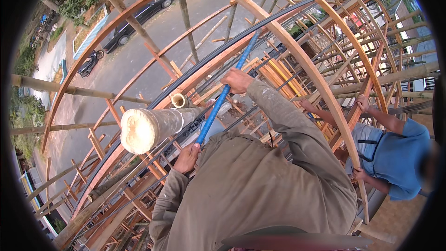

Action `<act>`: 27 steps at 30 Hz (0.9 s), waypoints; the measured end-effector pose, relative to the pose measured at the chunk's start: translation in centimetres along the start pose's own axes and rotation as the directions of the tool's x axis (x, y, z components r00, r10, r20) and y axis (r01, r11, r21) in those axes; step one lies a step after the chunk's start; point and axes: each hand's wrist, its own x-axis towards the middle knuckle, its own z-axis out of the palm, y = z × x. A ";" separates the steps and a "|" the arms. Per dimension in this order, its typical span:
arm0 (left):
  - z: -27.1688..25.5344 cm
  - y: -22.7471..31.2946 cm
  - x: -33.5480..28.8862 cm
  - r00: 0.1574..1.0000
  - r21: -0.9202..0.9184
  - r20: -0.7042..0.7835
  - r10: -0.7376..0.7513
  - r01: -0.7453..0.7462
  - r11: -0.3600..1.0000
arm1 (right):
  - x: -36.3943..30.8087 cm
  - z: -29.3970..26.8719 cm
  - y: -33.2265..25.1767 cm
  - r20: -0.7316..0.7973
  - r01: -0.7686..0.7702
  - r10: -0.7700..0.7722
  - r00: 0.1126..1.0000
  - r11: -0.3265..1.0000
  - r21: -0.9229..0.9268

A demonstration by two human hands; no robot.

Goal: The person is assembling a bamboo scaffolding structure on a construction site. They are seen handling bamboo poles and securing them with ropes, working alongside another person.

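The left hand [186, 159], just below centre, curls its fingers around the lower end of a blue ribbed tube [213, 114]; its inside is hidden. The right hand [238, 81] grips it higher up, and the tube slants toward the upper middle. Left of centre, a thick bamboo pole [139, 131] shows its pale cut end beside a thinner, hollow bamboo pole [186, 102]. At right, a co-worker [395, 151] grasps a curved wooden strip [320, 83]. Farther off, upper left, are a dark car [139, 20] and a motorbike [90, 63].
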 end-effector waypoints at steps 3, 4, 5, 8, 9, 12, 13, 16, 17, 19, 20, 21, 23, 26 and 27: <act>0.4 0.6 1.6 0.997 -0.113 0.070 -0.038 0.046 0.993 | -0.1 0.7 1.1 -0.009 -0.024 0.024 1.000 1.000 0.014; 0.2 0.8 2.0 0.993 -0.145 0.099 -0.060 0.074 0.987 | -0.1 0.9 1.6 -0.009 -0.032 0.032 0.999 0.999 0.015; 0.2 1.1 2.4 0.984 -0.169 0.137 -0.114 0.136 0.976 | -0.1 1.1 2.0 -0.029 -0.056 0.056 0.998 0.998 0.003; 0.0 1.8 3.8 0.964 -0.215 0.209 -0.163 0.208 0.954 | -0.1 1.9 3.2 -0.192 -0.015 0.018 0.981 1.000 0.018; -0.2 2.0 4.3 0.959 -0.221 0.227 -0.170 0.220 0.950 | -0.1 2.1 3.7 -0.205 -0.041 0.045 0.978 0.999 0.025; -0.8 2.0 5.4 0.939 -0.249 0.281 -0.199 0.271 0.930 | -0.1 2.9 4.5 -0.199 -0.092 0.093 0.976 0.996 0.011; -1.0 1.8 5.7 0.936 -0.262 0.290 -0.201 0.279 0.924 | -0.1 3.2 4.7 -0.208 -0.095 0.088 0.974 0.995 -0.025; -0.8 0.7 6.5 0.934 -0.271 0.290 -0.208 0.289 0.918 | 0.1 3.9 4.6 -0.233 -0.119 0.099 0.968 0.990 -0.076; -0.6 0.2 6.8 0.938 -0.270 0.283 -0.202 0.280 0.921 | 0.1 4.1 4.5 -0.228 -0.141 0.117 0.966 0.986 -0.089; 0.4 -0.6 7.2 0.949 -0.248 0.244 -0.199 0.259 0.934 | 0.0 4.2 4.1 -0.141 -0.165 0.152 0.978 0.982 -0.088; 0.9 -1.0 7.4 0.956 -0.233 0.224 -0.191 0.243 0.942 | -0.1 4.1 4.0 -0.094 -0.186 0.177 0.980 0.978 -0.092; 1.2 -1.3 7.3 0.962 -0.135 0.197 -0.190 0.219 0.966 | -0.2 4.0 3.8 -0.073 -0.195 0.189 0.979 0.977 -0.086; 2.1 -1.9 6.9 0.995 -0.045 0.101 0.008 -0.004 0.999 | -0.5 3.5 3.7 -0.048 -0.176 0.172 0.984 0.981 -0.085; 2.4 -2.1 6.4 0.994 -0.007 0.079 0.079 -0.079 0.997 | -1.0 2.8 3.7 -0.076 -0.141 0.138 0.988 0.989 -0.036; 2.4 -2.1 6.1 0.996 0.007 0.070 0.064 -0.065 0.998 | -1.1 2.7 3.7 -0.102 -0.135 0.133 0.986 0.991 -0.018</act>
